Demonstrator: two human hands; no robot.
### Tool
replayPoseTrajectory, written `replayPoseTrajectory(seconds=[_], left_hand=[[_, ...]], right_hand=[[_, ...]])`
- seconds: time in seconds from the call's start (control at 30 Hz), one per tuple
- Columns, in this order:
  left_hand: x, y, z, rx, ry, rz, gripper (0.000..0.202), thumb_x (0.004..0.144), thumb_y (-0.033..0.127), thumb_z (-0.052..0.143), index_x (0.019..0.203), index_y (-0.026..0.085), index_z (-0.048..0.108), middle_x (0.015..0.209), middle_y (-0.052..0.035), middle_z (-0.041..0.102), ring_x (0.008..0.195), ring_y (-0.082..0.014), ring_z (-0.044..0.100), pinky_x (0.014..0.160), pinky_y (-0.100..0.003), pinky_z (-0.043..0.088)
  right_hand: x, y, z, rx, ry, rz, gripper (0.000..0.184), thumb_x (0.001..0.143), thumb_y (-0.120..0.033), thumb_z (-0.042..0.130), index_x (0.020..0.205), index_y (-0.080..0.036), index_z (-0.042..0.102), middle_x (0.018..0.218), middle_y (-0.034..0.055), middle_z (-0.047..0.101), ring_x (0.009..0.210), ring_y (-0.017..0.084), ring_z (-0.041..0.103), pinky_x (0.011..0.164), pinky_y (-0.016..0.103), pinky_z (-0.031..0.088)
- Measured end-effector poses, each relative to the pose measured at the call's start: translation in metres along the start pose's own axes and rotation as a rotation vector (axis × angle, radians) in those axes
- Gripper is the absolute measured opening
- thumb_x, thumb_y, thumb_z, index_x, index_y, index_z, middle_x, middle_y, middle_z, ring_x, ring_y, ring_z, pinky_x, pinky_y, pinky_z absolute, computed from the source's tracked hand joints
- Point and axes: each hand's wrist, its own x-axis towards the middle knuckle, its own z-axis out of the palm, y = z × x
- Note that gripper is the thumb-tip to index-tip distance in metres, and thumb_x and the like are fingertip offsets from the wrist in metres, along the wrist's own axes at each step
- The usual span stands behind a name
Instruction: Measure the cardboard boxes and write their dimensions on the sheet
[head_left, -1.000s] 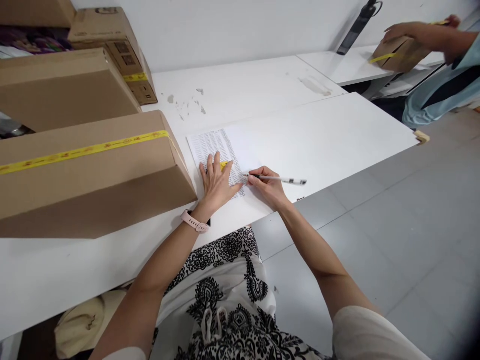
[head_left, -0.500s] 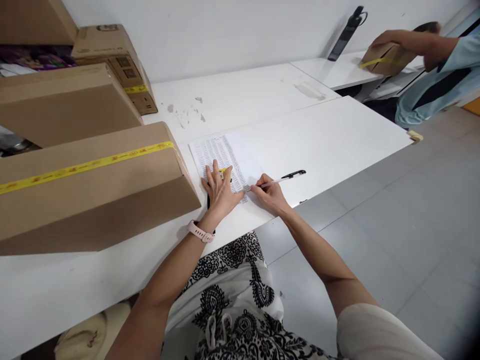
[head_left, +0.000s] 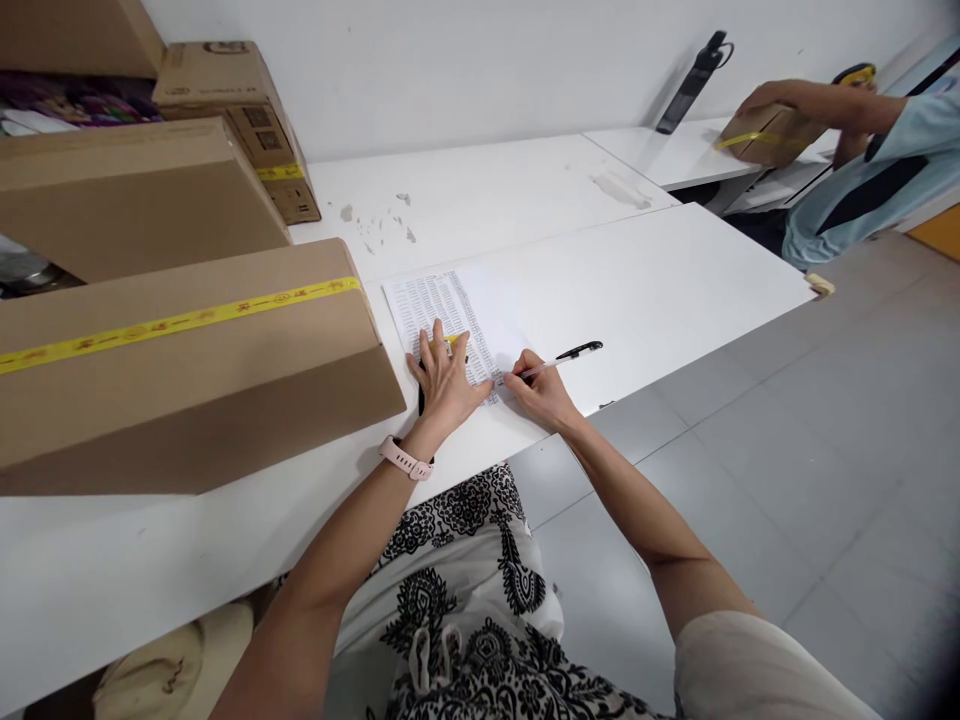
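A printed sheet (head_left: 439, 300) with dense rows of text lies on the white table (head_left: 637, 290). My left hand (head_left: 444, 380) lies flat on the sheet, fingers spread, with a yellow item (head_left: 448, 341) showing under the fingers. My right hand (head_left: 541, 392) is closed on a pen (head_left: 559, 360) with a black cap. Its tip touches the sheet's lower right edge.
A large cardboard box (head_left: 180, 370) with yellow tape sits just left of my left hand. More boxes (head_left: 135, 190) stack behind it. At the far right another person (head_left: 862, 170) handles a small taped box (head_left: 765, 135) on a second table. Grey floor lies to the right.
The pen has swung from lying sideways to angled up and right, with its tip now on the sheet. The other person has lowered the small box.
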Motion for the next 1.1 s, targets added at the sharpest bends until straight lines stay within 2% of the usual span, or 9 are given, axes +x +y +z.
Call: replayPoseTrajectory(seconds=[0.6, 1.1], left_hand=[[-0.0007, 0.0026, -0.0023, 0.061, -0.018, -0.026, 0.081, 0.075, 0.042, 0.077, 0.146, 0.023, 0.042, 0.168, -0.0173, 0.014, 0.153, -0.044, 0.009, 0.117, -0.069, 0.014], [-0.0007, 0.0022, -0.0018, 0.057, -0.015, -0.022, 0.083, 0.074, 0.041, 0.077, 0.147, 0.022, 0.042, 0.167, -0.0185, 0.014, 0.152, -0.0449, 0.009, 0.117, -0.07, 0.014]], right_hand=[[0.0003, -0.0035, 0.0007, 0.01, 0.008, 0.017, 0.019, 0.08, -0.022, 0.059, 0.069, -0.022, 0.043, 0.06, -0.0059, 0.039, 0.056, 0.01, 0.034, 0.053, 0.028, 0.025], [0.0011, -0.0027, -0.0001, 0.006, 0.032, 0.018, 0.018, 0.08, -0.025, 0.06, 0.07, -0.022, 0.044, 0.061, -0.0058, 0.039, 0.057, 0.011, 0.034, 0.055, 0.028, 0.026]])
